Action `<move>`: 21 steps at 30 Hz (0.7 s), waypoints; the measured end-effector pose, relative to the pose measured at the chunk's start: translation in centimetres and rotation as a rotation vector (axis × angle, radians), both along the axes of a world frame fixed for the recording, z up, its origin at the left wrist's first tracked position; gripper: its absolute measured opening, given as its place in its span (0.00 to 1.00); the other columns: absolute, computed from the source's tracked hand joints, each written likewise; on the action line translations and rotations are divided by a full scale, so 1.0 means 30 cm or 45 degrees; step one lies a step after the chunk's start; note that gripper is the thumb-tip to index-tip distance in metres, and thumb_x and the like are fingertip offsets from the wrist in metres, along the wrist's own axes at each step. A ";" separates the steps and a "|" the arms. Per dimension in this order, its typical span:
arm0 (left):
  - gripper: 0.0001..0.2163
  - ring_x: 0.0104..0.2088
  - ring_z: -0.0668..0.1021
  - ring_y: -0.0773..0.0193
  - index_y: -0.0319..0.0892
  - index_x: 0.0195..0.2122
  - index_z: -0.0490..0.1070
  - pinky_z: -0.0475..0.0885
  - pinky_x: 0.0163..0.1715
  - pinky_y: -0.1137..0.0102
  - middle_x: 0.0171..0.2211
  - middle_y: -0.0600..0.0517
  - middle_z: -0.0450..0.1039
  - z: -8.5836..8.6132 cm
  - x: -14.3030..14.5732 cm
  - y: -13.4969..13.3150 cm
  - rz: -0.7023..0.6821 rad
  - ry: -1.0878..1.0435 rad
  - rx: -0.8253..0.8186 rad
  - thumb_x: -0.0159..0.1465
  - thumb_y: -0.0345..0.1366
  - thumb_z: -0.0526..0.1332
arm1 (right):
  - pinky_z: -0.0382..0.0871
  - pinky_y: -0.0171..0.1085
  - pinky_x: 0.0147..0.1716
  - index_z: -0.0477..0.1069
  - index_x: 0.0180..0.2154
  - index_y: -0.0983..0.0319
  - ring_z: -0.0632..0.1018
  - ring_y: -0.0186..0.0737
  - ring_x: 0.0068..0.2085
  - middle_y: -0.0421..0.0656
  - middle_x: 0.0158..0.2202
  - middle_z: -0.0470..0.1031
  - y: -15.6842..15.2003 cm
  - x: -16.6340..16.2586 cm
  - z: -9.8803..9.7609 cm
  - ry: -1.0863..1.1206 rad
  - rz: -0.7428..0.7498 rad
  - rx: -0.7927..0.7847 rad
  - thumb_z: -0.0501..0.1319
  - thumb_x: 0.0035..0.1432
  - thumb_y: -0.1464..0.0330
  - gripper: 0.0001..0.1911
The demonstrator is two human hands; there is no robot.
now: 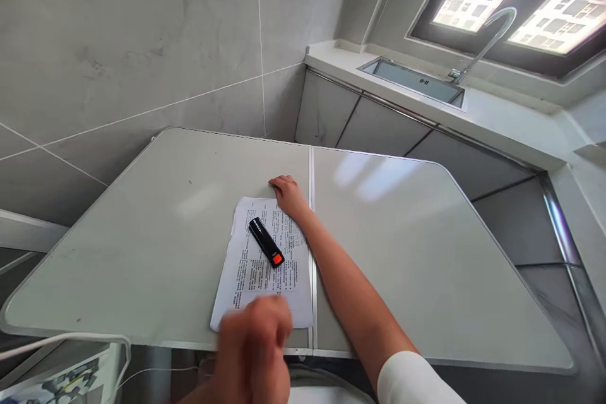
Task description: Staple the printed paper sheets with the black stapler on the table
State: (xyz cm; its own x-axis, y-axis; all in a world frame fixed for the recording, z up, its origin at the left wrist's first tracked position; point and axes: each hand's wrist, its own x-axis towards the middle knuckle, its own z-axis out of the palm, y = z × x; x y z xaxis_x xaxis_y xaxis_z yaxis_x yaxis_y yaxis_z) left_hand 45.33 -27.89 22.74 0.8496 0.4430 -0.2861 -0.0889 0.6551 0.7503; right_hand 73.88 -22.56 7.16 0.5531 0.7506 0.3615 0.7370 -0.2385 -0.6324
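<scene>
A printed paper sheet lies on the pale table, near its front edge. On the sheet rests a slim black device with an orange end, set diagonally. My right hand reaches across and presses the sheet's far right corner, fingers curled down on the paper. My left hand is close to the camera at the sheet's near edge, blurred by motion, fingers curled together; whether it holds anything is unclear.
A seam splits the table into two leaves. Beyond it stand grey cabinets, a counter with a steel sink and a curved tap. A tiled wall rises at left. A white cable hangs below the table's left front corner.
</scene>
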 end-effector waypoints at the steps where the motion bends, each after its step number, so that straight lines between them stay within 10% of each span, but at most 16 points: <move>1: 0.10 0.22 0.64 0.68 0.46 0.34 0.68 0.63 0.20 0.73 0.23 0.57 0.60 -0.014 0.042 0.007 0.009 0.007 -0.034 0.65 0.43 0.67 | 0.68 0.43 0.51 0.77 0.51 0.60 0.71 0.46 0.47 0.47 0.47 0.78 -0.001 0.000 -0.001 0.001 0.001 0.005 0.53 0.65 0.79 0.20; 7: 0.11 0.19 0.47 0.75 0.43 0.34 0.60 0.48 0.16 0.78 0.25 0.60 0.50 -0.032 0.141 0.054 -0.182 -0.116 -0.310 0.65 0.38 0.64 | 0.68 0.45 0.53 0.78 0.50 0.61 0.72 0.47 0.48 0.48 0.48 0.78 -0.004 0.001 0.007 0.007 0.006 0.007 0.52 0.64 0.79 0.20; 21: 0.12 0.19 0.49 0.73 0.45 0.34 0.57 0.51 0.16 0.79 0.22 0.60 0.54 -0.025 0.101 0.049 -0.337 -0.259 -0.218 0.69 0.40 0.60 | 0.67 0.44 0.51 0.78 0.48 0.62 0.71 0.47 0.47 0.47 0.47 0.78 -0.009 -0.007 0.029 0.026 0.008 -0.022 0.51 0.64 0.79 0.20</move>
State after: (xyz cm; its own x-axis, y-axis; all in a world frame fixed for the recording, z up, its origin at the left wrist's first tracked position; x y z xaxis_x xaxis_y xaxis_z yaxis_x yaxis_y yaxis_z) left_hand 48.35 -26.42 21.98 0.9754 0.1605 -0.1510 -0.0352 0.7899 0.6122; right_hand 73.67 -22.83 8.02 0.5553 0.7602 0.3373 0.7255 -0.2445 -0.6433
